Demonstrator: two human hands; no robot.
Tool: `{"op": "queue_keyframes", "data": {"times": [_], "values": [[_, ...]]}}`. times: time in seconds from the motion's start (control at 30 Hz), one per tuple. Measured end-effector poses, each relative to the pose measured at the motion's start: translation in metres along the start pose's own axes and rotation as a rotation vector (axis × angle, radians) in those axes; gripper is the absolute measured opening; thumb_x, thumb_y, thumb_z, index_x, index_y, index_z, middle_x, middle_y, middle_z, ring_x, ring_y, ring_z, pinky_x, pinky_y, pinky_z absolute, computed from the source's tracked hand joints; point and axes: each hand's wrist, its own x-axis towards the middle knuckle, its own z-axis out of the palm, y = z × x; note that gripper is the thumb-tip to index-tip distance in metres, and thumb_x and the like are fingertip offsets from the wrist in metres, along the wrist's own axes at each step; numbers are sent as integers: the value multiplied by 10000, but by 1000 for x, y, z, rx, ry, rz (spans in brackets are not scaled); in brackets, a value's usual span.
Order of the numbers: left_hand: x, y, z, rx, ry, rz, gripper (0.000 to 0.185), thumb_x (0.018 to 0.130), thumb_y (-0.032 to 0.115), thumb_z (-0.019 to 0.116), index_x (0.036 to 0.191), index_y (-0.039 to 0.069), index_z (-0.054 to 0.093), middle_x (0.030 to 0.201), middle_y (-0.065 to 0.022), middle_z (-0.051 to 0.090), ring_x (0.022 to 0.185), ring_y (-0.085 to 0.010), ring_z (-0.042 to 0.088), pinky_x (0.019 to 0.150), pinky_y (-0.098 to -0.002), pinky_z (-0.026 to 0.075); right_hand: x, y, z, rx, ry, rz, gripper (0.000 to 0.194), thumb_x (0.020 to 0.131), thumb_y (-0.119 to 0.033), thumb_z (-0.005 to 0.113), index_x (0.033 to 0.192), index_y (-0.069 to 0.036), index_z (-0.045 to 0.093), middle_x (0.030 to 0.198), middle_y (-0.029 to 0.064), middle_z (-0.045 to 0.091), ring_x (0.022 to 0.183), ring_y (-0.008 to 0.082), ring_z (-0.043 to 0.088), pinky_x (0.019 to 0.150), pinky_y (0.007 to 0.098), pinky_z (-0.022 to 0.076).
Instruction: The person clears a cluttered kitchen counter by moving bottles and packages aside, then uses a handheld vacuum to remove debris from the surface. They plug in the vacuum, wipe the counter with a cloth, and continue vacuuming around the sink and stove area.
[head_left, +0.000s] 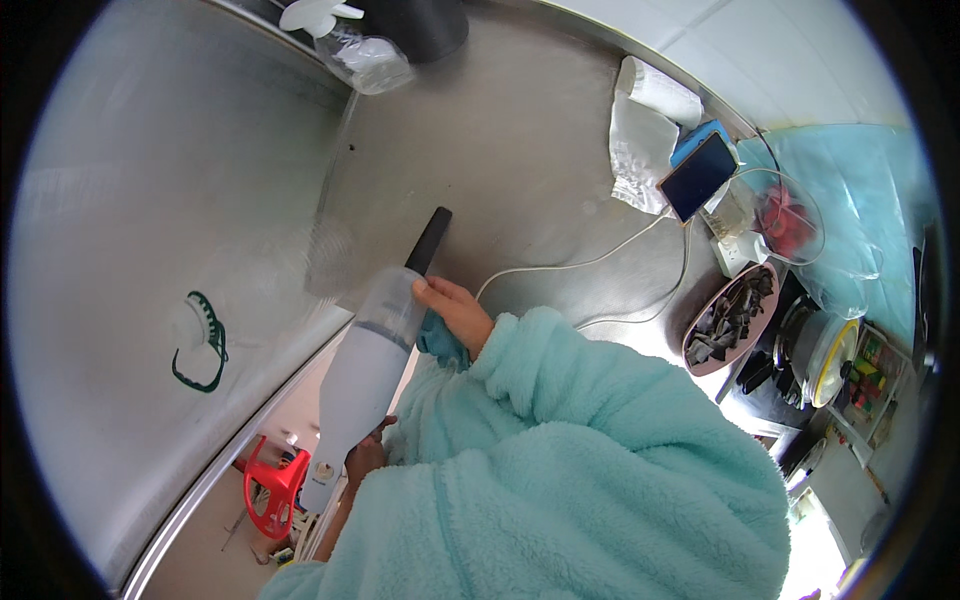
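A handheld vacuum cleaner (365, 367) with a pale body, a clear dust cup and a black crevice nozzle slants across the lower middle. My right hand (456, 309) grips its dust cup, thumb on the near side. Lower down, my left hand (366, 454) holds the handle, partly hidden behind it. The nozzle points up over a stainless steel counter (480, 150) and looks clear of its surface. Darker teal fabric (442, 342) hangs beneath my right hand.
A dark green toothed hair clip (206, 341) lies left. Farther back stand a spray bottle (367, 60) and black container (416, 26). At right are a smartphone (699, 177), white cables (555, 267), a power strip (731, 253) and a pink basin (697, 352). A red plastic stool (274, 487) stands below.
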Motion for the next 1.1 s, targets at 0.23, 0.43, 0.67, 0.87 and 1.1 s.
{"op": "queue_keyframes", "data": {"times": [0.23, 0.43, 0.67, 0.87, 1.1], "values": [[-10, -15, -15, -143, -88, 69, 526, 936, 483, 653, 1194, 35, 555, 1146, -81, 600, 989, -234, 631, 901, -456, 551, 25, 18, 17, -193, 19, -2, 658, 945, -466, 648, 1346, 46, 549, 1245, 140, 626, 1136, 231, 583, 1008, 336, 439], [31, -4, 14, -167, -120, 134, 538, 913, 553, 660, 1142, 73, 579, 1061, -33, 596, 1036, -187, 597, 950, -466, 518, 40, -6, 18, -118, 29, -86, 611, 958, -443, 636, 1340, 28, 562, 1233, 129, 634, 1101, 216, 589, 993, 333, 448], [17, 19, 7, -13, 19, 4, 435, 939, 477, 660, 1071, 68, 596, 1005, -34, 611, 941, -179, 611, 917, -477, 532, 13, 17, 13, -166, 120, -69, 644, 964, -462, 616, 1347, 49, 538, 1255, 149, 619, 1119, 231, 586, 982, 342, 460], [0, 24, -3, 21, -15, -26, 430, 937, 468, 663, 1101, 77, 593, 1017, -31, 615, 942, -177, 613, 915, -475, 530, -40, 45, -21, -134, 110, -27, 758, 949, -500, 624, 1397, 89, 463, 1339, 202, 558, 1211, 258, 543, 1062, 355, 403], [13, 11, 3, -6, -178, 17, 455, 922, 477, 677, 1151, 93, 590, 1057, -30, 631, 965, -177, 623, 918, -468, 527, -35, 21, -44, 134, 89, -194, 643, 983, -446, 611, 1361, 63, 505, 1253, 122, 601, 1139, 212, 565, 1017, 322, 438]]}}
